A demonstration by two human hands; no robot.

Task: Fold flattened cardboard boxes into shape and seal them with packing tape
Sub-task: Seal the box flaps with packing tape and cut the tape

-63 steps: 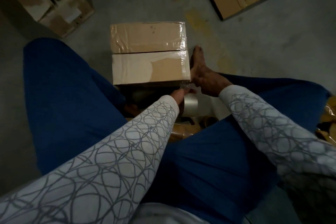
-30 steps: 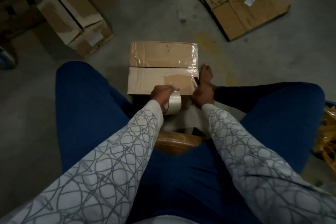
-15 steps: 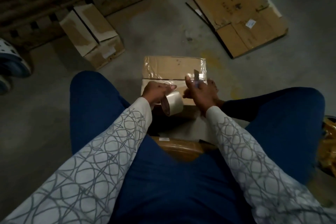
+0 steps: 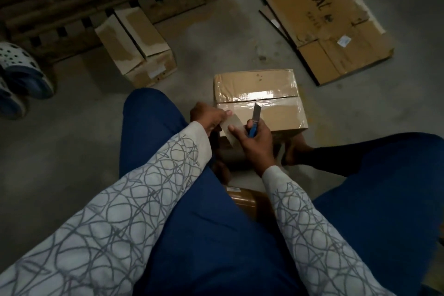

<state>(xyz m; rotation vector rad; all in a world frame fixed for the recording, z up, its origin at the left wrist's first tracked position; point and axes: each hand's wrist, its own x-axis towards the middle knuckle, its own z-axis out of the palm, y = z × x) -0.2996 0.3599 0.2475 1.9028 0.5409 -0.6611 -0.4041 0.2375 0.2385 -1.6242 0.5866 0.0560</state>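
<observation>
While the left hand (image 4: 207, 115) grips the tape roll (image 4: 234, 124) close against the near face of the box (image 4: 254, 84), we hold the knife (image 4: 255, 115) in the right hand (image 4: 258, 144). Our fingers are wrapped round its blue handle, the blade bared and pointing to twelve o'clock. The box stands on the concrete floor (image 4: 72, 127) at twelve o'clock, just beyond our knees. Its top flaps are shut and glossy clear tape lies along the centre seam and over both ends.

By our reckoning this box is folded and very nearly sealed. What is left on it is to sever the tape between roll and box and rub the loose end down. Whether a strip runs from the roll to the cardboard we cannot tell in this dim light.

More work waits: flattened cardboard (image 4: 331, 26) lies at one o'clock, well apart from us and not yet folded. A second box (image 4: 137, 48) sits at eleven o'clock beside a wooden pallet (image 4: 96, 0), its top flaps closed, but we cannot tell if it is taped. A brown roll (image 4: 242, 197), likely more tape, rests between our legs at six o'clock.
</observation>
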